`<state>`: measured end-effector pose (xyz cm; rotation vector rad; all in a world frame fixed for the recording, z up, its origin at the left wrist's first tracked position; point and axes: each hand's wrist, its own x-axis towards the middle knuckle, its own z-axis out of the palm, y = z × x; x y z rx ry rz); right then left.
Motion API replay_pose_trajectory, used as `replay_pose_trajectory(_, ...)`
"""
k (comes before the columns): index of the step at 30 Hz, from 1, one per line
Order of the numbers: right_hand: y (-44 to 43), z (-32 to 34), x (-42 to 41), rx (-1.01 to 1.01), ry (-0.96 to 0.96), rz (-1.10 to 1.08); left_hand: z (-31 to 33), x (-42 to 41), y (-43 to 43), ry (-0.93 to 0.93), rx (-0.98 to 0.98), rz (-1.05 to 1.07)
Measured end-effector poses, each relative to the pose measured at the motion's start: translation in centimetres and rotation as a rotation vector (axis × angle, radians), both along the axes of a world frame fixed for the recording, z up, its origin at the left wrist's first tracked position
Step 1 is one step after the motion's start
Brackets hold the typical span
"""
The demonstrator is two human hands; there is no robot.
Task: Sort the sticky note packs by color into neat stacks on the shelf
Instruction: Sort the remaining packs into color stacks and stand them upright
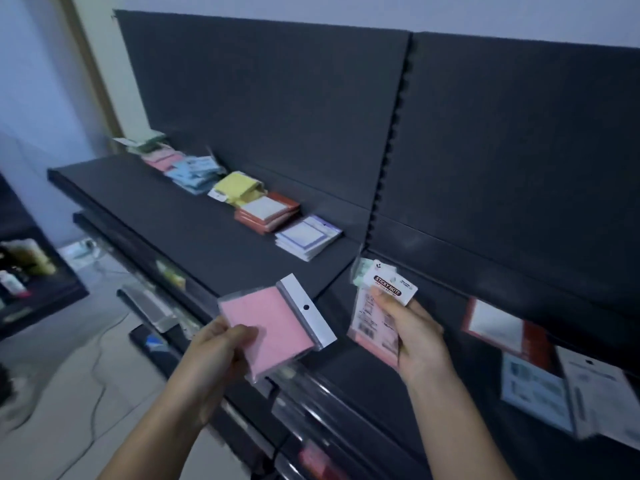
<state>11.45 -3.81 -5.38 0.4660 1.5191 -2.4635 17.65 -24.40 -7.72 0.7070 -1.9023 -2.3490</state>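
Observation:
My left hand [218,351] grips a pink sticky note pack [273,323] in clear wrap, held in front of the dark shelf [194,230]. In my right hand [415,337] is a small bundle of packs [379,306], a pink one with a white "STICKY NOTE" header in front and a greenish one behind. Along the back of the shelf run stacks sorted by color: green [145,142], pink [162,161], blue [194,173], yellow [239,187], orange-framed [266,211] and purple-framed white [306,237].
Loose packs [540,362] lie unsorted on the lower right shelf, one orange, others white and blue. Below are more shelf tiers with clear price rails [311,403]. A low dark rack [27,271] with items stands at the left, and a cable [97,375] runs over the floor.

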Motion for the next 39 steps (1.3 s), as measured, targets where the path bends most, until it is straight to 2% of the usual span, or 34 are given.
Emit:
replay_pose_trajectory(7, -14.9, -0.8, -0.4, 0.008, -0.034, 0.072, 0.2, 1.2, -12.8, 0.05, -0.026, 0.098)
replay_pose_trajectory(13, -22.9, -1.0, -1.2, -0.007, -0.121, 0.101, 0.1, 1.6, -20.2, 0.053, 0.018, 0.135)
replay_pose_trajectory(22, -33.4, -1.6, -6.2, -0.012, -0.134, 0.209, -0.4, -1.5, -28.7, 0.018, 0.074, 0.208)
replay_pose_trajectory(28, -41.3, -2.2, -13.2, -0.033, -0.084, 0.268, -0.6, -8.5, -35.5, 0.001, 0.03, 0.244)
replay_pose_trajectory(33, -46.6, -2.1, -20.6, -0.064, -0.015, 0.205, 0.2, -17.2, -40.5, -0.027, 0.04, 0.208)
replay_pose_trajectory(39, -50.4, -0.7, -27.1, 0.078, 0.164, 0.263, 0.9, -25.8, -44.3, -0.025, 0.09, 0.116)
